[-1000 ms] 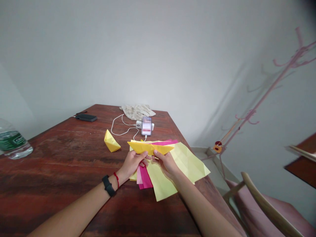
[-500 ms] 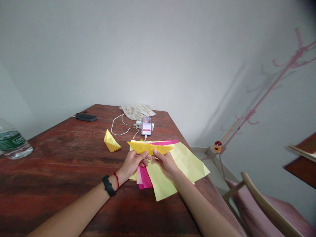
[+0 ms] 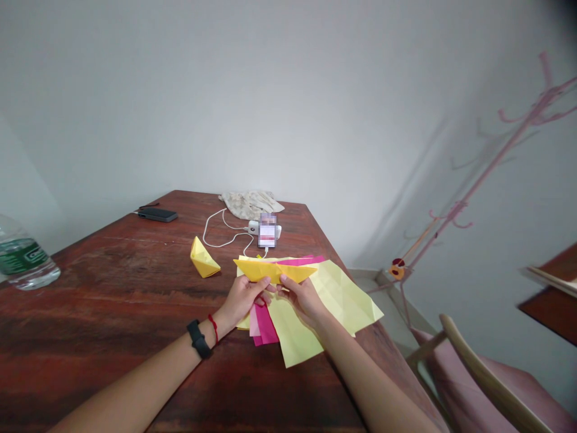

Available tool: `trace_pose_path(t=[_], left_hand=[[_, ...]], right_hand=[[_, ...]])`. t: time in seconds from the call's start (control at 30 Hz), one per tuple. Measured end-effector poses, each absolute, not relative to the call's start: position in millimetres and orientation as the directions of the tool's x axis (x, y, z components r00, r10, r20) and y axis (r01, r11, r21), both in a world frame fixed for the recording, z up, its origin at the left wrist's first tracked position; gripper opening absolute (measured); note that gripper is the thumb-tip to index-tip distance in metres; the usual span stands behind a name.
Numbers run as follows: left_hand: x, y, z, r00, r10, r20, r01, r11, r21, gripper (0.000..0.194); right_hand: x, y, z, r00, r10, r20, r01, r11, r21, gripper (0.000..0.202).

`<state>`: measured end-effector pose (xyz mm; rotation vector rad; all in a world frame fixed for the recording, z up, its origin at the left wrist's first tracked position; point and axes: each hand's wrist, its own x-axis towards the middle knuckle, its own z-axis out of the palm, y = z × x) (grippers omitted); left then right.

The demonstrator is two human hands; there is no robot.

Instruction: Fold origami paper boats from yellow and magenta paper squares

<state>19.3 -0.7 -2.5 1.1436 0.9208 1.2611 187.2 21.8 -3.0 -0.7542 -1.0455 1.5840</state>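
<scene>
Yellow folded paper (image 3: 274,270), long and with a point at each end, is between my two hands, over the loose sheets (image 3: 345,290) on the worktop (image 3: 130,288). The fingers of my left hand (image 3: 244,296) pinch its near edge just left of the middle; those of my right hand (image 3: 304,296) pinch just right of it. I think, if I press too strongly, the paper may get a wrong crease or even tear; if one pinch becomes weak, the folds may open. My right forearm (image 3: 365,370) crosses the sheets, so it could drag some over the right edge. Counting: one folded paper held, one yellow paper shape (image 3: 204,260) to the left, one phone (image 3: 267,236), one cloth (image 3: 247,205) at the far side, one bottle (image 3: 27,255) at left. The sheets overlap, so I cannot count them.
</scene>
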Motion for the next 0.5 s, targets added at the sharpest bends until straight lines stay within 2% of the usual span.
trace_pose_path(t=[0.5], left_hand=[[19.3, 0.8, -2.8, 0.120, 0.990, 0.072, -0.233, -0.042, 0.972, 0.044]], right_hand=[[187.0, 21.1, -3.1, -0.269, 0.962, 0.041, -0.413, -0.076, -0.908, 0.034]])
